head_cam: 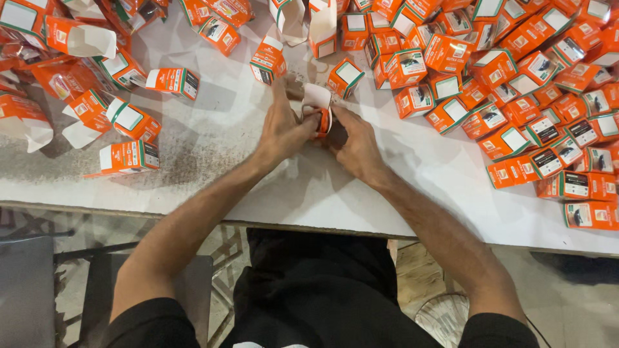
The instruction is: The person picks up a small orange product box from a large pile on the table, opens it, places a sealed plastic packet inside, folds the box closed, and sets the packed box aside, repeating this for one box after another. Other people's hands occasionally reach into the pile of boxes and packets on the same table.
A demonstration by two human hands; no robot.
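Head view: small orange-and-white cardboard carton is pinched between left hand and right hand, both closed on it, at table centre; long axis upright, white flap pointing away

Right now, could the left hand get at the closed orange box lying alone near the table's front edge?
Probably yes. The left hand shares a small carton with the right hand, but only bare tabletop lies between it and that orange box.

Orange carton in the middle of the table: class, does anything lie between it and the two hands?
Nothing visible does. The left hand and right hand both already grip the orange carton directly, above the white table.
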